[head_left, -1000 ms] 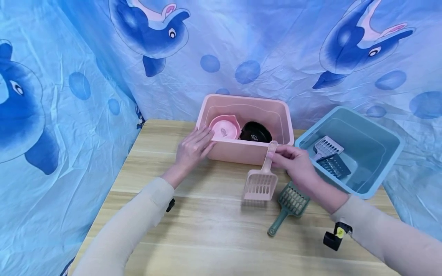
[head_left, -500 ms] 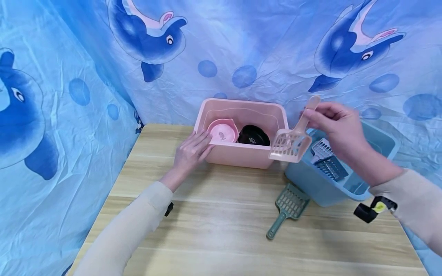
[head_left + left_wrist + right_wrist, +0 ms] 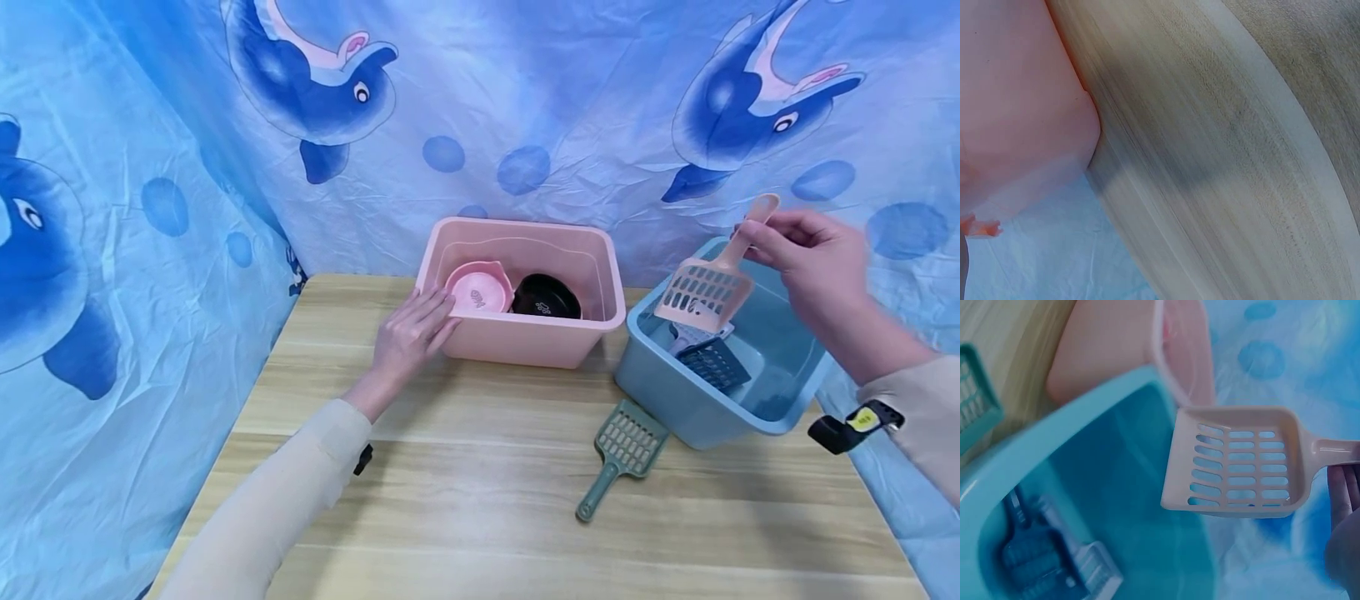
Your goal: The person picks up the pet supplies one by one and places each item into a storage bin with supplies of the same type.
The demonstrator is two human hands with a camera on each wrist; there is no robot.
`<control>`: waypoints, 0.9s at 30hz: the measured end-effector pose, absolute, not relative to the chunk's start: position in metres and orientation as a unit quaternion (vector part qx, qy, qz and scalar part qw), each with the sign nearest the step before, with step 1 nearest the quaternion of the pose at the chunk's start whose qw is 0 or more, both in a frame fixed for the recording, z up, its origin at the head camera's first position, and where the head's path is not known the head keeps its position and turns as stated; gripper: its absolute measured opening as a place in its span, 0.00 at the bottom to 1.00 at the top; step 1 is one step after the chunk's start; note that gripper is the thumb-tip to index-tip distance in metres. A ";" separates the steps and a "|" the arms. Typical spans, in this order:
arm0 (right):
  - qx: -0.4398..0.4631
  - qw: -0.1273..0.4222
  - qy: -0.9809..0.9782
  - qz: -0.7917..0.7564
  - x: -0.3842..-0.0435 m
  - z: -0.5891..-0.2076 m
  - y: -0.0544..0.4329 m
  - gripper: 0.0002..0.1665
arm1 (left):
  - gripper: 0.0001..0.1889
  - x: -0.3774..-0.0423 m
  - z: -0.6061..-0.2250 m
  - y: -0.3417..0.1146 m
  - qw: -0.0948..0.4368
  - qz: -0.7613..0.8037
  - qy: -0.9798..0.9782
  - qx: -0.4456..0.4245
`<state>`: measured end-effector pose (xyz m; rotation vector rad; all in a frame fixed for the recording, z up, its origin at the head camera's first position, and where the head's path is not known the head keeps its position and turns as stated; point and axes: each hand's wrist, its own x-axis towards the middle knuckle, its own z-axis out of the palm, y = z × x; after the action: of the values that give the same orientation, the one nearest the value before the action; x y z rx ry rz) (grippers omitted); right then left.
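My right hand (image 3: 821,258) pinches the handle of a pale pink cat litter scoop (image 3: 1238,465), holding it above the blue bin (image 3: 693,408). The slotted scoop head hangs tilted down to the left. Inside that bin lie a light purple-grey scoop (image 3: 1100,572) and a dark blue scoop (image 3: 716,367), partly overlapping. My left hand (image 3: 412,329) rests on the near left rim of the pink bin (image 3: 525,340), its fingers extended. In the pink bin sit a pink bowl (image 3: 480,292) with a fish-bone print and a black bowl (image 3: 546,297) with a small pale print.
A green scoop (image 3: 630,440) lies on the wooden table (image 3: 450,483) in front of the blue bin, handle toward me. Behind and left of the table hangs a blue curtain (image 3: 465,83) with dolphin prints.
My right hand has carried the pale pink scoop from in front of the pink bin up and rightward to above the blue bin. The left hand stays on the pink bin's rim.
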<state>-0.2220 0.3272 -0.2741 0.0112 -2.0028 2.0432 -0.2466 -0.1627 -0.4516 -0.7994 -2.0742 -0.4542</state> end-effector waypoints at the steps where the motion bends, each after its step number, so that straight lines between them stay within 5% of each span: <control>1: -0.001 0.136 -0.703 0.698 -0.224 -0.279 0.331 0.12 | 0.21 -0.246 -0.452 -0.163 0.423 -0.181 -0.829 -0.318; 9: -0.030 0.100 -0.793 0.600 -0.232 -0.318 0.358 0.04 | 0.21 -0.245 -0.452 -0.164 0.420 -0.179 -0.832 -0.314; 19: -0.054 0.068 -0.840 0.536 -0.235 -0.352 0.379 0.07 | 0.21 -0.246 -0.451 -0.164 0.419 -0.174 -0.832 -0.319; 27: -0.060 0.037 -0.854 0.515 -0.233 -0.366 0.384 0.33 | 0.21 -0.244 -0.451 -0.165 0.418 -0.176 -0.833 -0.318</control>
<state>-0.2332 0.3843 -0.3655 -0.1836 -2.6232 1.5811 -0.2443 -0.1647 -0.4513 -0.7985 -2.0893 -0.4424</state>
